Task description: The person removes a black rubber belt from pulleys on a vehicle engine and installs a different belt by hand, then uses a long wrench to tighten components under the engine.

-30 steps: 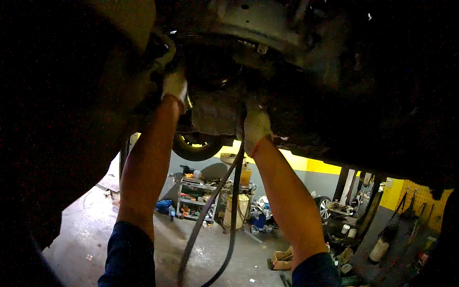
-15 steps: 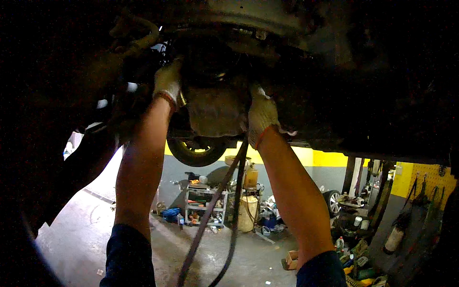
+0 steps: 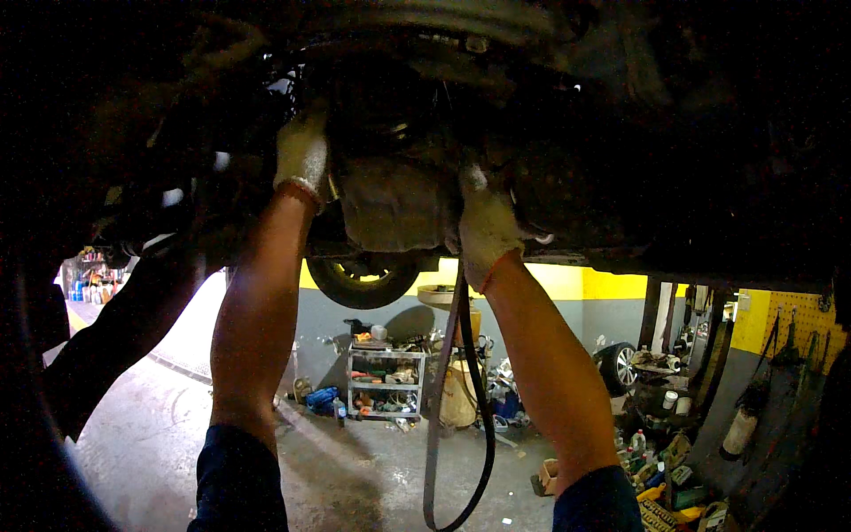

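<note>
Both my arms reach up into the dark underside of a raised vehicle. My left hand (image 3: 303, 152), in a pale work glove with a reddish cuff, is beside the left end of a dark boxy pan (image 3: 390, 204); its fingertips vanish in shadow. On the pan's other side is my right hand (image 3: 487, 222), gloved alike. A long black drive belt (image 3: 487, 426) hangs in a loop from my right hand, which appears closed around its upper part. The belt's top end and most of the right fingers are in darkness.
Beyond the vehicle stand a grey tool cart (image 3: 386, 381), a pale drum (image 3: 458, 395) and a wheel (image 3: 618, 368). Bottles and tools clutter the lower right, near a yellow tray (image 3: 660, 516). A tyre (image 3: 363, 284) shows behind the pan. Tools hang on a yellow pegboard (image 3: 802, 319).
The belt's hanging loop has swung right, and its rounded bottom now shows. My left hand appears slightly further left; my right hand stays beside the pan.
</note>
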The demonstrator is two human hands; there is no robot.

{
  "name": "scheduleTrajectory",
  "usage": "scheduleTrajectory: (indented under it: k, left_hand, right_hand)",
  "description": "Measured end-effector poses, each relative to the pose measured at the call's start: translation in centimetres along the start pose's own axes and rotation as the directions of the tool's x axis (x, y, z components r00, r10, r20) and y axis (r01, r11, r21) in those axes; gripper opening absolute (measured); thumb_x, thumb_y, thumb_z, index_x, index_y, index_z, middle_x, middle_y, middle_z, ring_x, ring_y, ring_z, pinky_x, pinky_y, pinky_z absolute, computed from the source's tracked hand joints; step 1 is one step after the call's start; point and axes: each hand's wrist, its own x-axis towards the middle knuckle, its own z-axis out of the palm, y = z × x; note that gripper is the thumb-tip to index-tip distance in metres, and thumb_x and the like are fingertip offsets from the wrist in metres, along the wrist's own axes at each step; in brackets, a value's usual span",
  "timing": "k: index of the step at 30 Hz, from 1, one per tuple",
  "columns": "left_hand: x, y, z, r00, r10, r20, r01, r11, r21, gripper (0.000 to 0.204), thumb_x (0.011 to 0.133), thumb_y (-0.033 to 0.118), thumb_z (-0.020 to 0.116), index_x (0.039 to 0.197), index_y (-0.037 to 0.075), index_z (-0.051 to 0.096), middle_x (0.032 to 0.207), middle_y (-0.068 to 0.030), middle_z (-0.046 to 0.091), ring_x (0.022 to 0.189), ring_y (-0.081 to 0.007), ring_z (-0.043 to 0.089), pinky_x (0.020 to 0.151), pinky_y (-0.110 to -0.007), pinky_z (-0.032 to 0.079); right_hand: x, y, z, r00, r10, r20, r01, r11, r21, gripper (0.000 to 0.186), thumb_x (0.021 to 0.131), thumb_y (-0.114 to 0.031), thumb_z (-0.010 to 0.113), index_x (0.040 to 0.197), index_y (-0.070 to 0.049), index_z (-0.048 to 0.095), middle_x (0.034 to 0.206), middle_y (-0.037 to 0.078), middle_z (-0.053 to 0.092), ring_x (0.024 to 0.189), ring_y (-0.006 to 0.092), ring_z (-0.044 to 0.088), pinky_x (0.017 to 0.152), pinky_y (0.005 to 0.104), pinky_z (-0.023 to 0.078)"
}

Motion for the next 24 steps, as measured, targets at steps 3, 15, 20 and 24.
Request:
scheduleTrajectory:
  k: [3,15,20,24]
  left_hand:
    - [-1.3,2.2,-0.7,0.998,-0.058,-0.007,0.058,0.991,0.117,0.048,0.096,0.042,0.053,0.118,0.002,0.066,0.11,-0.024,0.068,0.097,-0.038,0.063,0.087,-0.044,0.047]
    - [-2.2,3.1,0.1,0.984,0.167,-0.057,-0.152,0.966,0.211,0.037,0.098,0.017,0.044,0.128,0.005,0.062,0.127,-0.0225,0.061,0.115,-0.0385,0.059,0.099,-0.042,0.046]
    - [-0.9,2.6,-0.1,0.965,0.241,0.101,-0.256,0.796,0.548,0.039,0.096,0.01,0.04,0.128,0.005,0.061,0.125,-0.0227,0.062,0.113,-0.0414,0.059,0.096,-0.045,0.049]
    - [0.8,1.3,-1.5,0.946,0.243,0.212,-0.316,0.564,0.763,0.039,0.094,0.008,0.039,0.126,0.006,0.061,0.119,-0.0221,0.064,0.107,-0.0424,0.062,0.089,-0.049,0.052]
  right_hand:
    - [-2.2,-1.0,-1.1,0.994,-0.106,0.028,0.108,0.993,-0.054,0.026,0.103,-0.028,0.045,0.118,-0.009,0.056,0.084,0.005,0.056,0.069,0.0148,0.052,0.056,0.0287,0.039]
    - [1.6,1.3,-3.4,0.841,-0.426,0.334,0.487,0.325,-0.811,0.021,0.101,-0.007,0.041,0.112,-0.006,0.059,0.075,0.009,0.059,0.057,0.0165,0.055,0.044,0.0334,0.042]
    - [7.7,3.3,-3.6,0.907,-0.295,0.3,0.41,0.455,-0.791,0.026,0.1,-0.006,0.04,0.119,-0.006,0.058,0.086,0.011,0.064,0.068,0.0188,0.065,0.052,0.0382,0.051]
    - [2.9,-0.1,-1.8,0.934,-0.213,0.287,0.325,0.175,-0.929,0.034,0.098,-0.007,0.041,0.13,-0.008,0.053,0.099,0.011,0.065,0.079,0.0201,0.066,0.06,0.0369,0.054]
